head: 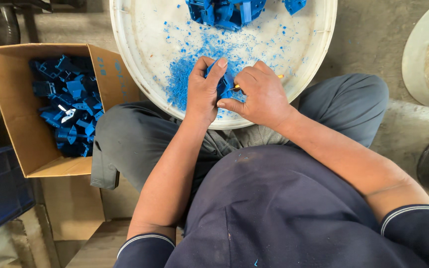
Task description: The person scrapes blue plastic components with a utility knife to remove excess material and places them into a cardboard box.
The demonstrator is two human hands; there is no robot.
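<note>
Left hand (203, 92) clamped around small blue plastic part (224, 85); right hand (260, 95) pinches thin yellow-handled tool (279, 76) against it, over white round tray (323, 44) rim. Blue shavings (182, 79) beneath. More blue parts (224, 11) farther on tray. Cardboard box (11, 114) of parts at left.
</note>
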